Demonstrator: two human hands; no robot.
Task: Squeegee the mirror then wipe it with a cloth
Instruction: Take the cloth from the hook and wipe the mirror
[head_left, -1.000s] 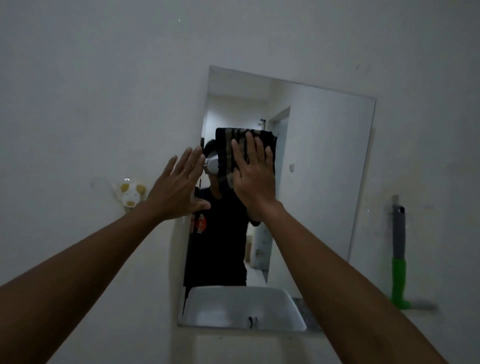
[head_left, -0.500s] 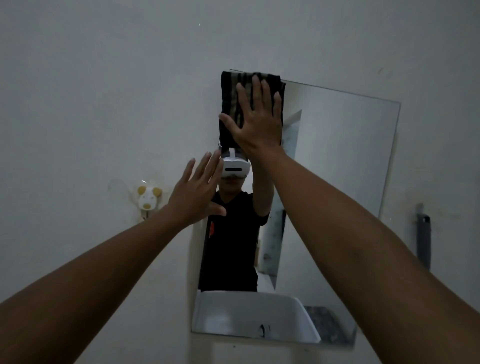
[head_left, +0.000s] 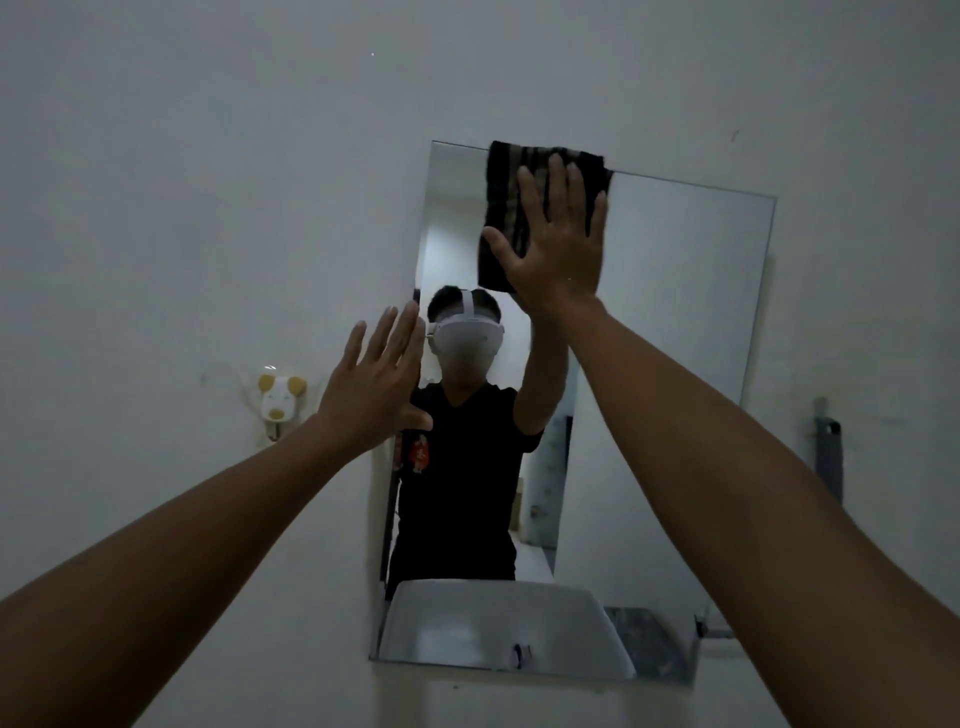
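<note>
A frameless rectangular mirror (head_left: 675, 322) hangs on the white wall. A dark striped folded cloth (head_left: 506, 208) lies flat against its top edge, a little right of the top left corner. My right hand (head_left: 556, 244) presses the cloth to the glass with a flat palm and spread fingers. My left hand (head_left: 376, 384) is flat, fingers apart, on the wall at the mirror's left edge, holding nothing. The grey handle of the squeegee (head_left: 828, 447) shows on the wall to the right of the mirror, its lower part hidden behind my right arm.
A small white and yellow animal-shaped hook (head_left: 278, 400) sticks to the wall left of the mirror. The mirror reflects a person in a black shirt and a white sink. A small metal bracket (head_left: 714, 631) sits at the mirror's lower right corner.
My right hand slid the cloth up from the middle of the glass to the top edge, then slightly right along it. The view tilted upward. My left hand stayed at the mirror's left edge.
</note>
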